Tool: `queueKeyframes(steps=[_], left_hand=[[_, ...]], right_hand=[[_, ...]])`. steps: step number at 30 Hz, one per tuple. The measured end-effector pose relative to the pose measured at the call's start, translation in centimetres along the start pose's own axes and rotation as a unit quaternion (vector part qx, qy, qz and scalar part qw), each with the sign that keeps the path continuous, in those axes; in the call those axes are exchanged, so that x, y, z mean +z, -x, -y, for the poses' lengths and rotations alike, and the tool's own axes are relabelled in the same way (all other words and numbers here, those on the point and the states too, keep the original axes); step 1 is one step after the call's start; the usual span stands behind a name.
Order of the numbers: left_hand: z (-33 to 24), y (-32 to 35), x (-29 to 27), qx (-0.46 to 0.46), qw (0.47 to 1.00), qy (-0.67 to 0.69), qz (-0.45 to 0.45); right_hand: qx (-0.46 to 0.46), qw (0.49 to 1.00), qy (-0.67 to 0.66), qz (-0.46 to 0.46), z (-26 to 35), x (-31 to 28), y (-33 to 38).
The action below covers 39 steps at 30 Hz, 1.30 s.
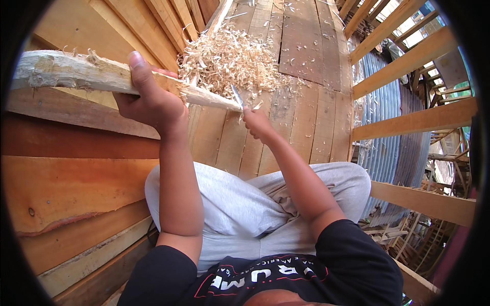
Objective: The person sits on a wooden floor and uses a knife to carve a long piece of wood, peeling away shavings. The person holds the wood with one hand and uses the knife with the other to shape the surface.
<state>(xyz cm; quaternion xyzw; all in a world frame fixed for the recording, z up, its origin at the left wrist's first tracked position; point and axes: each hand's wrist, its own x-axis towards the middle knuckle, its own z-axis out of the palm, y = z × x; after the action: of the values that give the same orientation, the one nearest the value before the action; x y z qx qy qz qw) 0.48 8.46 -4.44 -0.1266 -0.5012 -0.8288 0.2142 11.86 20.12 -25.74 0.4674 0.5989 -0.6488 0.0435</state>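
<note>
A long pale piece of wood, roughly shaved and with frayed fibres along it, stretches from the far left toward the middle. My left hand is wrapped round it, thumb over the top. The wood narrows toward its right end, beside my right hand. That hand is closed on a knife, whose bright blade points up and away and touches or lies close to the wood's tip. The knife's handle is hidden inside my fingers. A curled shaving shows just by my right hand.
A heap of curled wood shavings lies on the plank floor ahead. A board wall rises at the left. Wooden rails line the right, with corrugated metal sheets beyond them. My legs in grey trousers are folded below.
</note>
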Motion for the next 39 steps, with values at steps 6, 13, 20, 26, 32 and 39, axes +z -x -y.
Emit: queueKeyframes(steps=[6,13,20,26,32,39], left_hand=[[-0.8,0.3,0.2,0.01,1.0,0.011,0.017],[-1.3,0.5,0.6,0.021,0.999,0.028,0.012],[-1.8,0.0,0.0,0.003,1.0,-0.026,0.012],[-1.7,0.0,0.7,0.0,0.999,0.05,-0.003],[-1.2,0.2,0.4,0.002,0.997,0.072,0.011],[-1.7,0.0,0.4,0.001,0.998,0.061,0.005]], right_hand=[[0.046,0.998,0.033,0.011,1.5,-0.5,0.8],[0.132,0.979,-0.075,0.135,1.6,-2.1,-0.6],[0.186,0.927,-0.242,0.219,2.4,-3.6,-0.1],[0.19,0.889,-0.346,0.231,2.3,-4.5,-0.2],[0.114,0.99,-0.082,-0.002,2.7,-3.7,0.4],[-0.008,0.996,0.063,-0.065,2.9,-2.2,1.6]])
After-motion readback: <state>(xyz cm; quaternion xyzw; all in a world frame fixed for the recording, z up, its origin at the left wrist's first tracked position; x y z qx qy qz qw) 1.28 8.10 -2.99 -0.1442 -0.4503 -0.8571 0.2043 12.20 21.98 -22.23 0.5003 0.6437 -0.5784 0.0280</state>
